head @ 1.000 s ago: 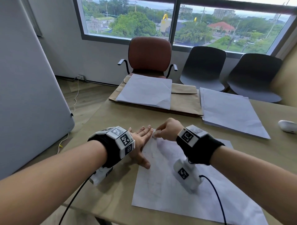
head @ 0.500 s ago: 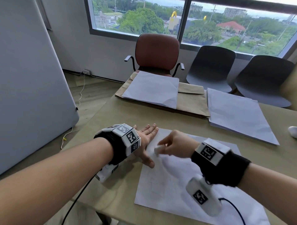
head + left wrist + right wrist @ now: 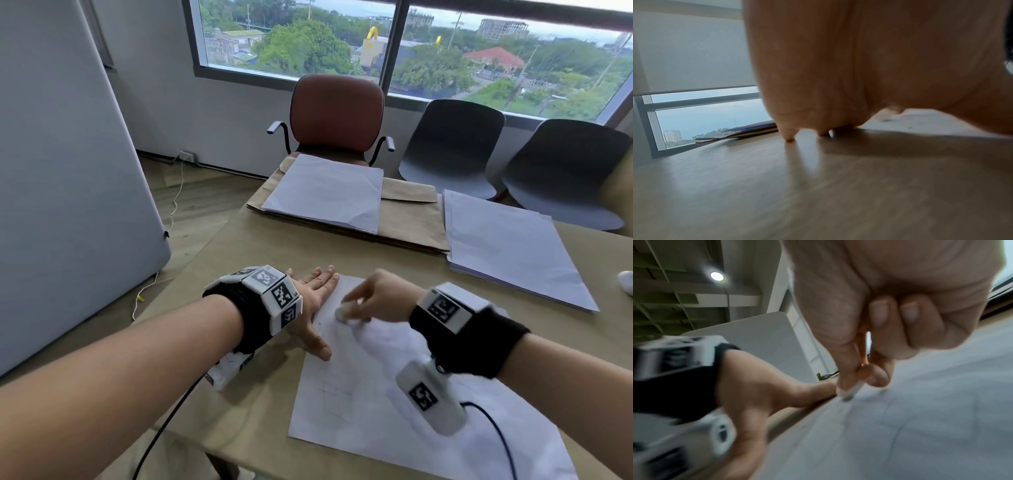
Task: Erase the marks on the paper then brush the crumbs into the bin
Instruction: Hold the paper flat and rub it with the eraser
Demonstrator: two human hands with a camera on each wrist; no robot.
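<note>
A white sheet of paper (image 3: 370, 411) with faint pencil marks lies on the wooden table (image 3: 260, 260) in front of me. My left hand (image 3: 317, 298) lies flat with straight fingers, pressing the sheet's left edge and far-left corner. My right hand (image 3: 373, 301) pinches a small white eraser (image 3: 342, 312) and holds its tip on the paper near the far-left corner. In the right wrist view the eraser (image 3: 851, 391) sits between thumb and fingers, touching the paper (image 3: 920, 418). No bin is in view.
Behind the sheet lies a brown envelope (image 3: 407, 222) with white sheets (image 3: 325, 192) on it, and a stack of white paper (image 3: 507, 246) at the right. A white object (image 3: 627, 281) sits at the right edge. Chairs (image 3: 337, 116) stand beyond the table. A grey panel (image 3: 68, 171) stands left.
My right hand has drawn the eraser back from the sheet's far-left corner toward me and slightly left across the paper. The left hand stays pressed on the sheet's edge.
</note>
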